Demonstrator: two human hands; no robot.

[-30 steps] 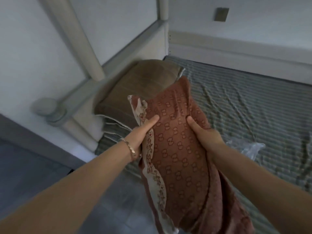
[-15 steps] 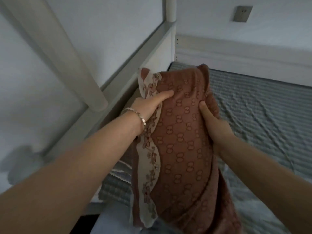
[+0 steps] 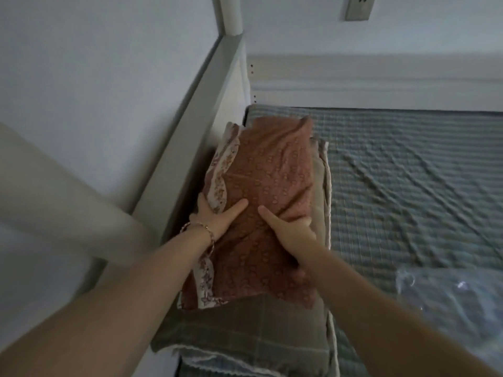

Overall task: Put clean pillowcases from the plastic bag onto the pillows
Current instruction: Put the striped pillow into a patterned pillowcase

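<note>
A pillow in a reddish-brown patterned pillowcase (image 3: 272, 170) with a white floral border lies lengthwise on top of an olive-brown pillow (image 3: 245, 333) at the head of the bed. My left hand (image 3: 215, 217), bracelet at the wrist, grips the pillow's left edge with its thumb on top and its fingers tucked under the floral border. My right hand (image 3: 290, 229) grips the right edge, thumb lying across the top, fingers curled round the side. The clear plastic bag (image 3: 449, 297) lies on the sheet at the lower right.
A blue-green striped sheet (image 3: 408, 186) covers the mattress. A pale bed rail (image 3: 190, 137) runs along the left beside the pillows, with a round post (image 3: 231, 14) at the corner. A thick pale bar (image 3: 54, 191) crosses at the left. A wall socket (image 3: 359, 6) sits above the headboard.
Both hands have carried the reddish-brown pillow forward and down from mid-air and laid it flat on the olive-brown pillow. My view has moved closer over the bed.
</note>
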